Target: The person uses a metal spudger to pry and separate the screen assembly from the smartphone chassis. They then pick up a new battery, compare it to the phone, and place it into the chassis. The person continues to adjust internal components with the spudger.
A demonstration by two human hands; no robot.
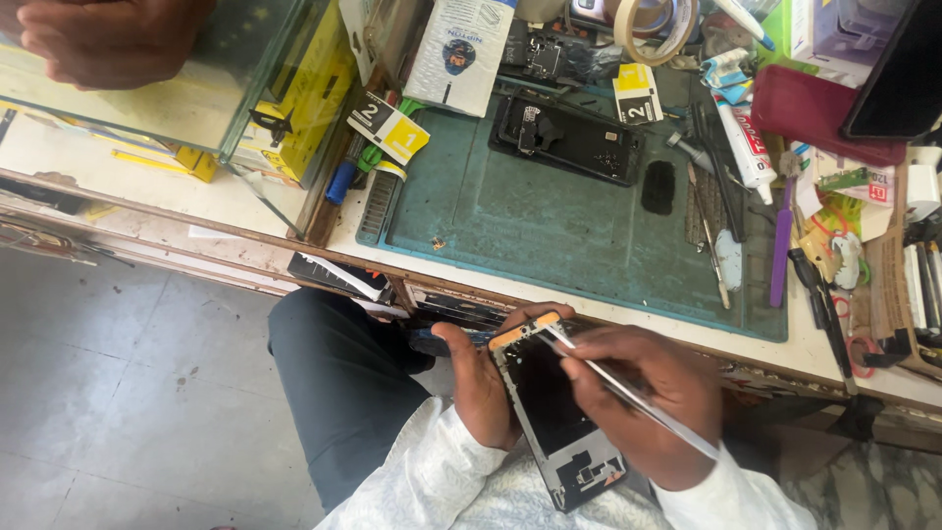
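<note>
Black and open, the phone frame (557, 412) sits low in our lap, under the edge of the green mat (549, 236). Its long side runs from 11 o'clock to 5 o'clock. Our left hand (478, 378) grips it from 9 o'clock. Our right hand (643, 397) pinches thin metal tweezers (628, 393), tip at the top corner at 11 o'clock. Our right hand hides the frame's right side. Another person's hand (103, 39) is blurry behind glass.
</note>
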